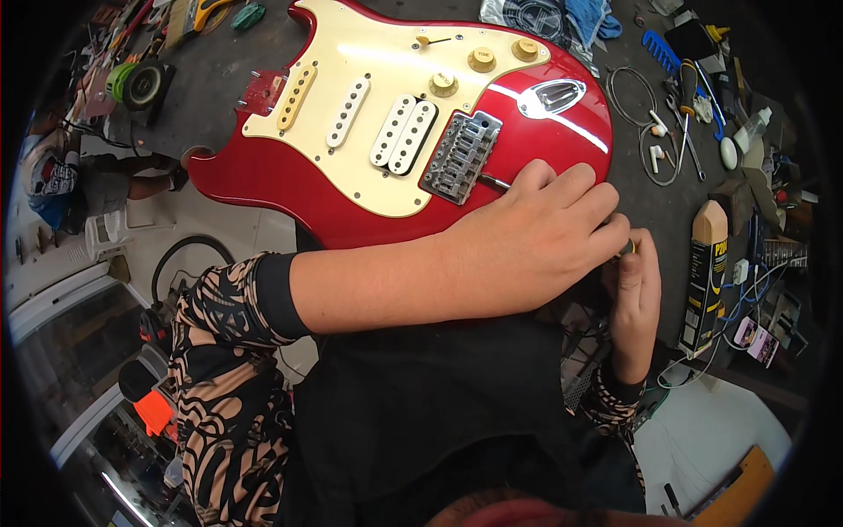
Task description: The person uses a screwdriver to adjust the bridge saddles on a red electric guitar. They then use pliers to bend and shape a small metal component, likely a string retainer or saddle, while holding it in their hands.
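A red electric guitar body (290,189) with a cream pickguard (342,48) lies face up on the dark bench. Its metal bridge (461,158) sits right of the white double pickup (403,134). The thin shaft of a screwdriver (494,182) meets the bridge's right edge and runs under my left hand (562,220). My left arm crosses in front of the body, and that hand's fingers are curled round the tool at the guitar's lower right edge. My right hand (637,294), partly hidden behind the left, pinches the dark handle end with thumb and fingers.
On the right of the bench (637,140) lie a coiled cable (628,97), white earbuds (657,152), a wrench (694,154) and a black-and-tan box (705,272). A blue cloth (593,19) lies behind the guitar. A green-and-black round tool (139,85) stands far left.
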The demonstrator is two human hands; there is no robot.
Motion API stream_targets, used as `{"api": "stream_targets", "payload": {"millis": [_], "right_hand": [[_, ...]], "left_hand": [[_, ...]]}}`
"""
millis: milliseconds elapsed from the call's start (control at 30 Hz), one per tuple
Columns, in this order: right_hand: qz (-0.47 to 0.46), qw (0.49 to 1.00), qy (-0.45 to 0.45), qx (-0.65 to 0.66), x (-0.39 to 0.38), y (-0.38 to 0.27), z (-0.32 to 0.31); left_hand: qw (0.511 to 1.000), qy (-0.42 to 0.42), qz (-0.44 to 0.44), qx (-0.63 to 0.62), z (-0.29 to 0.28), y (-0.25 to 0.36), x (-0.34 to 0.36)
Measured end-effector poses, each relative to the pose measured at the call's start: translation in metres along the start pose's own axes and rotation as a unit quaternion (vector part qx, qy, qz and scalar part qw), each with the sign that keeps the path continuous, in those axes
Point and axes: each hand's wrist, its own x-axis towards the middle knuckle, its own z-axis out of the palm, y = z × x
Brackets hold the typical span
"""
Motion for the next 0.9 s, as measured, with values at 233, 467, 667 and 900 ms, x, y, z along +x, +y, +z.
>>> {"api": "stream_targets", "payload": {"millis": [233, 467, 667, 900], "right_hand": [[-0.182, 0.98, 0.04, -0.068, 0.0, 0.018, 0.019], [-0.216, 0.975, 0.051, 0.035, 0.007, 0.002, 0.03], [0.032, 0.998, 0.05, -0.025, -0.004, 0.007, -0.003], [-0.244, 0.965, 0.08, -0.052, 0.006, 0.029, 0.015]], "left_hand": [[1.0, 0.013, -0.006, -0.019, 0.0, -0.001, 0.002], [0.998, 0.046, 0.001, 0.049, 0.005, -0.004, 0.0], [0.999, 0.049, -0.004, 0.022, 0.003, -0.003, 0.002], [0.997, 0.076, -0.014, -0.021, 0.004, -0.002, 0.001]]}}
